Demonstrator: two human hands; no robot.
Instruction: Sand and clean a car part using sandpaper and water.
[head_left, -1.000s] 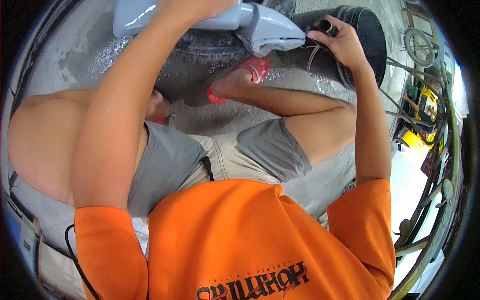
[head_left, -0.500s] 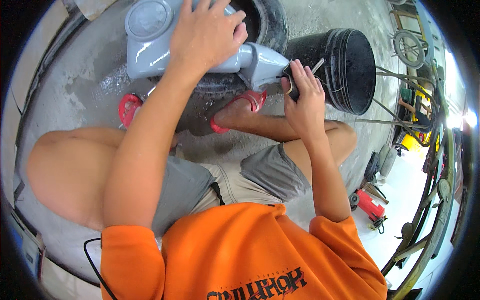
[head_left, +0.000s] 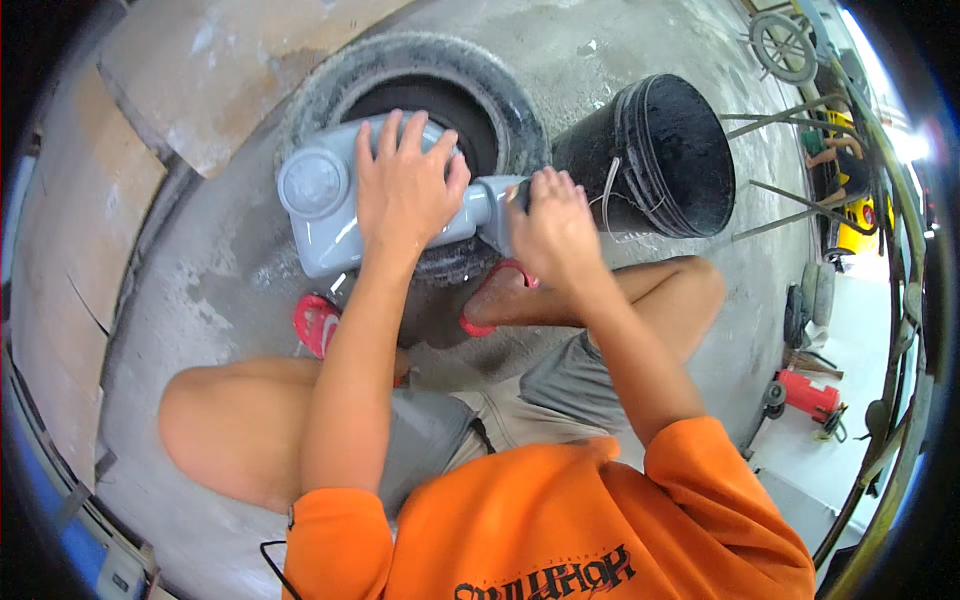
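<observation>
Under two hands (head_left: 408, 200) (head_left: 555, 228), one grey part (head_left: 335, 228) tops one tire (head_left: 515, 112)

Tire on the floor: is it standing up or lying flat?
Lying flat: its broad ring and hollow middle face upward, partly hidden under the grey part.

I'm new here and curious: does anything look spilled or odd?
Yes: the grey concrete floor looks dark and wet beside the black rubber tyre, possibly from splashing. I see no clear damage on the glossy blue-grey plastic part.
</observation>
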